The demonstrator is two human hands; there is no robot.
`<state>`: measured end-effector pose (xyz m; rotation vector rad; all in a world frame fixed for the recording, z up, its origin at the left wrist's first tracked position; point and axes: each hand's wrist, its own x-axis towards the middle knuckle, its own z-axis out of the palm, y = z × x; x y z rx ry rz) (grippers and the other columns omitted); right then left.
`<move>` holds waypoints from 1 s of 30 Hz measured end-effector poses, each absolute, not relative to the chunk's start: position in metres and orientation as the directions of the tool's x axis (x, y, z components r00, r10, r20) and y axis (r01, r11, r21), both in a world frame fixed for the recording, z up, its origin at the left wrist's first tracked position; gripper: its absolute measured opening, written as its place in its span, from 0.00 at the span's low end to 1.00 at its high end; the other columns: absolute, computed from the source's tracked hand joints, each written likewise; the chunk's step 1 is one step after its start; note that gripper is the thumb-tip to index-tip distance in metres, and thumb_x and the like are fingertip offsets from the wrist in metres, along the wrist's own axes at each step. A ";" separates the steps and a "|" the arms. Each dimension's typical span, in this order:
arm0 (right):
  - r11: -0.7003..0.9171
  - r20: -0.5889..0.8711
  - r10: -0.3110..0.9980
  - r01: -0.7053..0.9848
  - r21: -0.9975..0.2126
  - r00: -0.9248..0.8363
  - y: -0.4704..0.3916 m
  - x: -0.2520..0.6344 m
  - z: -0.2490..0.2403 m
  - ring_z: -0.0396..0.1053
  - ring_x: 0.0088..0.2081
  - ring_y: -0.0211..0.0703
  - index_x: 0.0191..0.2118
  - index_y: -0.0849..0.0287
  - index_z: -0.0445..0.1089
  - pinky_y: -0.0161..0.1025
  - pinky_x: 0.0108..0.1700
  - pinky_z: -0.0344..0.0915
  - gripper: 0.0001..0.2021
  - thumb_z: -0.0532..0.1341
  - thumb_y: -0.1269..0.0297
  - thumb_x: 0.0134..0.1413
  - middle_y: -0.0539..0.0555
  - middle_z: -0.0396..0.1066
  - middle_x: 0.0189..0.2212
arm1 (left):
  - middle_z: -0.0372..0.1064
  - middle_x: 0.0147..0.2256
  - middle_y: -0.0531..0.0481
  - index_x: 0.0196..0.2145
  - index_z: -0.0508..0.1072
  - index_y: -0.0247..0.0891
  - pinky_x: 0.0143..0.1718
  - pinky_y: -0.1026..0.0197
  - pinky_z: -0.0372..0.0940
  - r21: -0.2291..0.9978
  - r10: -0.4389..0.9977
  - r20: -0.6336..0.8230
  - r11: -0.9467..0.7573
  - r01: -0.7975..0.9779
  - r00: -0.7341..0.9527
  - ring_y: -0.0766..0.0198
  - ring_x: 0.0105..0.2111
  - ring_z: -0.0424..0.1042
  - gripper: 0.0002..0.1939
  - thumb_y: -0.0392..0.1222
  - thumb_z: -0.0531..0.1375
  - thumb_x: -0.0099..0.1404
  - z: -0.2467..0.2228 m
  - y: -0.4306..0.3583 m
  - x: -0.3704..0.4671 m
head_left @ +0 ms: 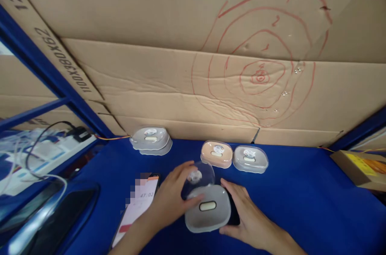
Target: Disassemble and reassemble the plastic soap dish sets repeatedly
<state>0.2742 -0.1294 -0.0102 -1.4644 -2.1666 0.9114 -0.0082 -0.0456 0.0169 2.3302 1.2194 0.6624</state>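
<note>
A clear plastic lid (205,172) with a round sticker is tilted at the far side of a grey oval plastic box (208,219), which looks like a soap box. My left hand (170,194) is closed on the lid, its fingers over the sticker and its thumb reaching across the box's upper left. Around the right side of the box curves my right hand (251,219), with fingertips at the upper right corner and thumb at the lower right. A pale oblong piece with a dark outline shows in the box's middle.
Behind stand a peach lidded box (215,154), a grey lidded box (250,159) and stacked grey boxes (150,140). A phone (140,202) lies left of my hands. Power strips (51,154) and cables are far left, a carton (362,168) right. Cardboard (150,82) walls the back.
</note>
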 end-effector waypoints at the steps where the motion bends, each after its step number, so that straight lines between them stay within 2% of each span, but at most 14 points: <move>1: 0.233 -0.098 0.908 0.686 -0.689 -0.407 -0.130 0.276 -0.005 0.51 0.73 0.64 0.78 0.49 0.44 0.62 0.73 0.50 0.57 0.77 0.58 0.48 0.64 0.52 0.74 | 0.64 0.66 0.36 0.61 0.65 0.44 0.65 0.36 0.63 0.562 0.858 0.234 -0.503 0.657 0.457 0.41 0.66 0.65 0.31 0.50 0.69 0.65 0.015 -0.041 -0.011; 3: 0.207 -0.185 0.877 0.696 -0.688 -0.443 -0.133 0.280 0.003 0.51 0.73 0.65 0.76 0.44 0.48 0.61 0.73 0.51 0.58 0.79 0.56 0.44 0.61 0.53 0.73 | 0.65 0.65 0.35 0.62 0.65 0.43 0.64 0.36 0.63 0.534 0.877 0.226 -0.476 0.698 0.424 0.40 0.65 0.66 0.32 0.49 0.69 0.65 0.008 -0.034 -0.015; 5: 0.190 -0.231 0.857 0.698 -0.690 -0.461 -0.135 0.283 0.009 0.50 0.73 0.67 0.76 0.41 0.49 0.62 0.73 0.52 0.60 0.81 0.55 0.41 0.59 0.53 0.73 | 0.67 0.64 0.36 0.61 0.67 0.44 0.63 0.35 0.64 0.505 0.876 0.181 -0.472 0.723 0.447 0.39 0.64 0.67 0.33 0.48 0.71 0.62 0.000 -0.031 -0.016; 8: 0.227 -0.196 0.850 0.676 -0.701 -0.489 -0.138 0.282 0.010 0.50 0.73 0.67 0.76 0.39 0.49 0.62 0.73 0.52 0.60 0.81 0.54 0.40 0.58 0.54 0.73 | 0.68 0.64 0.38 0.60 0.70 0.46 0.62 0.34 0.64 0.491 0.860 0.137 -0.491 0.720 0.492 0.37 0.63 0.68 0.33 0.49 0.73 0.59 -0.005 -0.033 -0.013; 12: 0.272 -0.128 0.865 0.668 -0.693 -0.485 -0.138 0.277 0.006 0.54 0.72 0.64 0.75 0.44 0.51 0.61 0.73 0.51 0.55 0.79 0.56 0.46 0.59 0.58 0.72 | 0.55 0.72 0.39 0.64 0.70 0.48 0.67 0.30 0.57 0.522 0.827 0.173 -0.537 0.662 0.535 0.36 0.70 0.58 0.26 0.51 0.63 0.71 0.010 -0.047 -0.008; 14: 0.257 -0.115 0.884 0.677 -0.690 -0.453 -0.137 0.276 0.004 0.54 0.72 0.66 0.75 0.48 0.51 0.63 0.72 0.52 0.53 0.78 0.57 0.48 0.62 0.57 0.72 | 0.54 0.73 0.40 0.68 0.66 0.51 0.67 0.31 0.57 0.575 0.764 0.155 -0.586 0.571 0.627 0.36 0.70 0.57 0.32 0.56 0.64 0.70 0.022 -0.058 -0.005; 16: 0.241 -0.106 0.895 0.669 -0.703 -0.434 -0.137 0.276 0.003 0.54 0.72 0.67 0.76 0.51 0.51 0.66 0.72 0.52 0.52 0.77 0.56 0.49 0.65 0.56 0.73 | 0.55 0.73 0.39 0.72 0.59 0.54 0.67 0.30 0.58 0.633 0.656 0.072 -0.612 0.474 0.751 0.32 0.69 0.59 0.49 0.63 0.72 0.59 0.028 -0.070 -0.001; 19: 0.225 -0.089 0.899 0.628 -0.745 -0.428 -0.138 0.279 0.003 0.52 0.73 0.68 0.75 0.55 0.50 0.67 0.72 0.51 0.53 0.76 0.52 0.50 0.68 0.54 0.73 | 0.57 0.72 0.39 0.73 0.56 0.56 0.67 0.26 0.55 0.671 0.610 -0.012 -0.583 0.459 0.792 0.29 0.68 0.59 0.56 0.57 0.77 0.52 0.025 -0.082 0.006; 24: 0.135 -0.114 0.917 0.568 -0.812 -0.382 -0.142 0.283 0.003 0.50 0.74 0.70 0.77 0.55 0.46 0.67 0.72 0.52 0.60 0.78 0.47 0.46 0.69 0.48 0.75 | 0.65 0.65 0.38 0.68 0.61 0.51 0.65 0.34 0.61 0.835 0.667 0.052 -0.438 0.334 0.743 0.35 0.64 0.65 0.50 0.56 0.77 0.52 0.021 -0.083 0.009; 27: 0.097 -0.157 0.911 0.568 -0.817 -0.382 -0.140 0.284 0.004 0.46 0.75 0.69 0.78 0.54 0.39 0.67 0.73 0.48 0.63 0.78 0.48 0.46 0.68 0.42 0.77 | 0.67 0.63 0.39 0.67 0.61 0.49 0.62 0.39 0.66 0.932 0.727 0.022 -0.264 0.250 0.686 0.41 0.60 0.70 0.42 0.56 0.72 0.60 0.027 -0.081 0.007; 29: 0.079 -0.213 0.890 0.597 -0.798 -0.403 -0.137 0.290 0.007 0.45 0.76 0.69 0.79 0.53 0.34 0.67 0.74 0.47 0.66 0.78 0.48 0.45 0.67 0.39 0.78 | 0.67 0.63 0.38 0.67 0.59 0.49 0.61 0.39 0.67 0.935 0.744 -0.013 -0.227 0.271 0.668 0.42 0.60 0.70 0.41 0.56 0.70 0.63 0.030 -0.079 0.006; 30: 0.071 -0.244 0.876 0.610 -0.789 -0.417 -0.137 0.294 0.011 0.45 0.76 0.69 0.79 0.51 0.34 0.67 0.74 0.47 0.67 0.79 0.48 0.43 0.65 0.40 0.78 | 0.66 0.64 0.38 0.67 0.60 0.48 0.62 0.37 0.65 0.908 0.746 -0.012 -0.271 0.320 0.666 0.40 0.62 0.68 0.41 0.55 0.71 0.62 0.031 -0.078 0.005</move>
